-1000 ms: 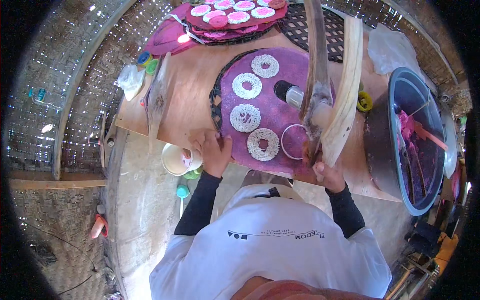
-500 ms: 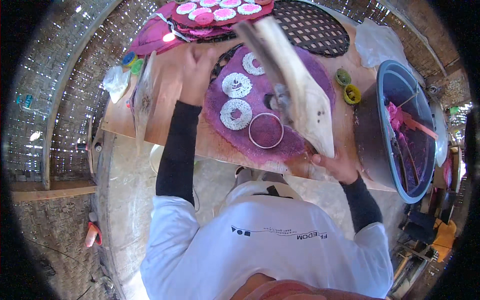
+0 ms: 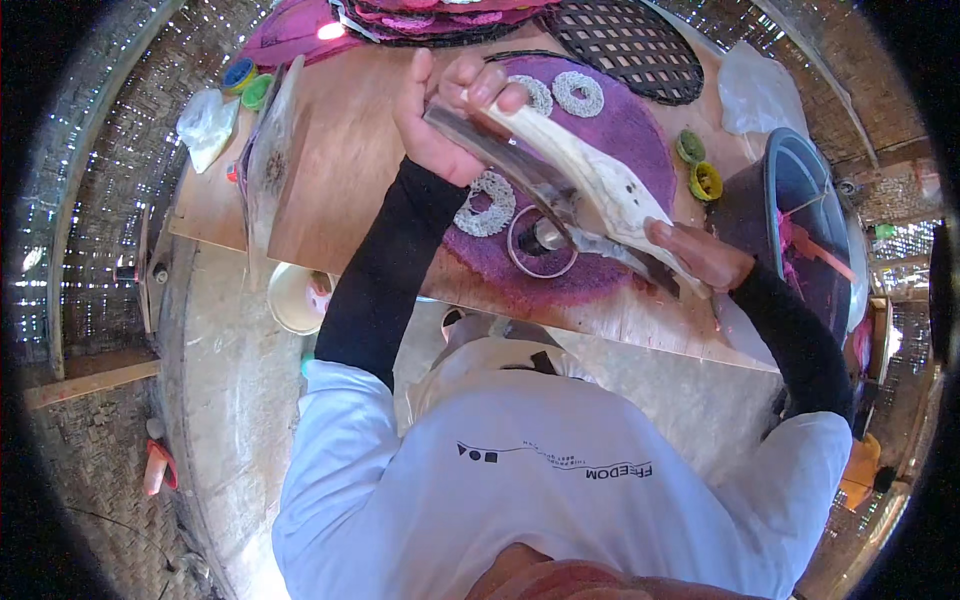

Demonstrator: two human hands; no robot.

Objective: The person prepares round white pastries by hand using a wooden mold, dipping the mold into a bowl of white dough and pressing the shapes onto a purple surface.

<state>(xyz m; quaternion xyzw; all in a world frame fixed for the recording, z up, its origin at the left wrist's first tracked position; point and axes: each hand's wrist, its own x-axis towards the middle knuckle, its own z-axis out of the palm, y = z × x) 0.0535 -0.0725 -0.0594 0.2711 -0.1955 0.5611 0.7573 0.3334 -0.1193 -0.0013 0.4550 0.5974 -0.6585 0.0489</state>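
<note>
A pale two-part wooden hand press spans both my hands, slanting above the table. My left hand is wrapped round its upper left end, fingers curled over the pale upper arm. Its lower right end is gripped by my right hand. Beneath the press, a shiny round metal part shows over a thin ring on a round purple cloth. White lacy rings of dough-like strands lie on the cloth, partly hidden by my left hand and the press.
A large grey-blue tub holding pink stuff stands at the right. Small green and yellow bowls sit beside the cloth. Behind are a black woven tray and a stack of pink trays. Clear plastic bags flank the table.
My left hand, apart from the press before, now grips its upper left end. The press has come down and swung flatter, with its metal part over the thin ring. The view has shifted.
</note>
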